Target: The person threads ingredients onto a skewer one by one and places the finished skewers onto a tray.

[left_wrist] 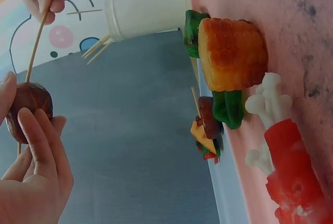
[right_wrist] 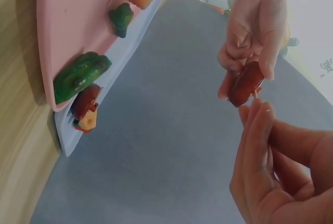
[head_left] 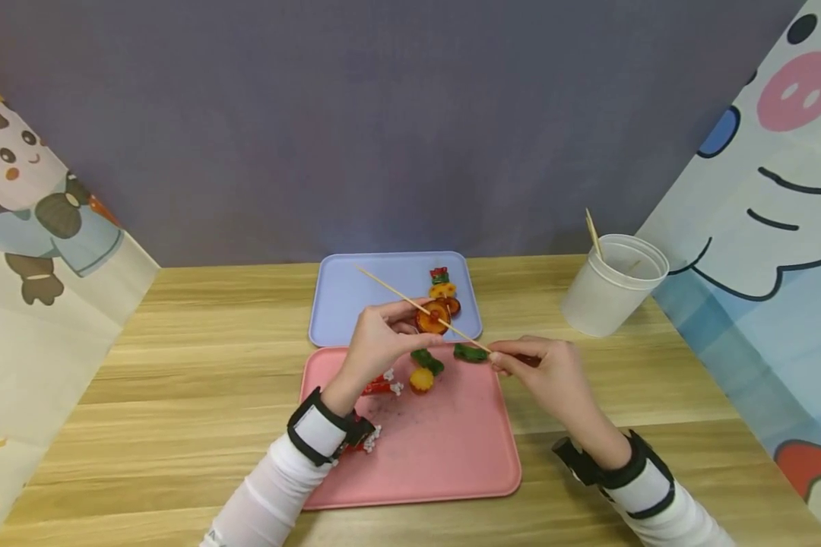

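Between its thumb and fingers, my left hand [head_left: 378,338] holds a brown shiitake mushroom [left_wrist: 32,104] with a cut pattern on its cap. A thin bamboo skewer [head_left: 393,289] runs through the mushroom and sticks out on both sides. My right hand [head_left: 543,372] pinches the skewer's near end. Below the hands, a pink tray [head_left: 445,448] carries a yellow corn piece [left_wrist: 234,52], green pepper pieces [right_wrist: 83,74] and red pieces with white knobby ends [left_wrist: 294,167].
Behind the pink tray lies a blue tray [head_left: 342,296] bearing a loaded skewer [head_left: 442,290] with red, green, yellow and brown pieces. At the right stands a white cup [head_left: 605,296] with several bamboo skewers. A grey wall [head_left: 397,152] closes off the back of the wooden table [head_left: 198,380].
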